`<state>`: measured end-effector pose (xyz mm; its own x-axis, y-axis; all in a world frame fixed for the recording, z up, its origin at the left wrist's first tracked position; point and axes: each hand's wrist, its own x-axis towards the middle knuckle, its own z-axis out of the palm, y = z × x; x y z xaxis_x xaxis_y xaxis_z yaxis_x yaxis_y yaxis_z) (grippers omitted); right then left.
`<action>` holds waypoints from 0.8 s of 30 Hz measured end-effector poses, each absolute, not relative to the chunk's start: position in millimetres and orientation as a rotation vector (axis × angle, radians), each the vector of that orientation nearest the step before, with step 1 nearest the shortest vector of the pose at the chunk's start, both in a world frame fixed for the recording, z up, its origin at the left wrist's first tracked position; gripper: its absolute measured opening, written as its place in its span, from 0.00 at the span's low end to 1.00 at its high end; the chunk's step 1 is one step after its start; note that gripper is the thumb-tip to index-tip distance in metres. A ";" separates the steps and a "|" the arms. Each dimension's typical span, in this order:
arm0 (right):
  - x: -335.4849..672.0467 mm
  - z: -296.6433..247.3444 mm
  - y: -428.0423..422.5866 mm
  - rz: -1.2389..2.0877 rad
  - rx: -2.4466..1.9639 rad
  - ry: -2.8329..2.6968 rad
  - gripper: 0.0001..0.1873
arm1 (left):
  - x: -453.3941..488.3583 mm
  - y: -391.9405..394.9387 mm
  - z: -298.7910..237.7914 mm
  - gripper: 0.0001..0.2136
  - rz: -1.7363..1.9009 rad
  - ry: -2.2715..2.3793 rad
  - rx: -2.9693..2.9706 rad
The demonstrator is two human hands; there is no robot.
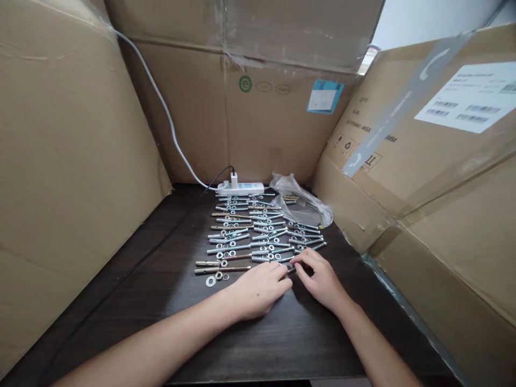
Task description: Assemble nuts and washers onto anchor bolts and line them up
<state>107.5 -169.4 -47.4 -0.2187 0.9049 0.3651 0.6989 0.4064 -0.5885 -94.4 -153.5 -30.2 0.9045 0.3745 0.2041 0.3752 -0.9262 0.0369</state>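
Observation:
Several metal expansion bolts (250,228) lie in rows on a dark wooden table (153,279), with washers and nuts beside them. My left hand (258,290) and my right hand (320,277) meet at the near end of the rows. Fingers of both hands are curled and pinch a small bolt part (291,267) between them; what exactly it is stays partly hidden. A loose washer (210,281) and two bolts (220,266) lie just left of my left hand.
A white power strip (241,188) with a plugged charger and a white cable sits at the back. A clear plastic bag (302,207) with more bolts lies at the back right. Cardboard boxes (60,161) wall in the table on the left, back and right.

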 end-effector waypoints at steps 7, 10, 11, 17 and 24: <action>109.7 -44.9 -168.6 0.394 -1.390 -1.938 0.09 | -103.2 -141.6 -15.0 0.06 -0.508 -0.779 -3.127; 112.0 -44.6 -167.9 0.390 -1.416 -1.883 0.08 | -121.3 -128.1 -1.1 0.06 -0.741 -0.930 -3.085; 112.9 -44.8 -167.7 0.389 -1.421 -1.867 0.08 | -129.6 -123.5 2.6 0.07 -0.844 -1.008 -3.052; 118.6 -49.8 -167.2 0.300 -1.436 -1.823 0.08 | -173.0 -108.8 2.4 0.07 -1.120 -1.312 -2.981; 144.4 -17.4 -128.9 -0.027 -1.513 -1.895 0.09 | -179.1 -104.8 -11.3 0.07 -1.313 -1.347 -3.016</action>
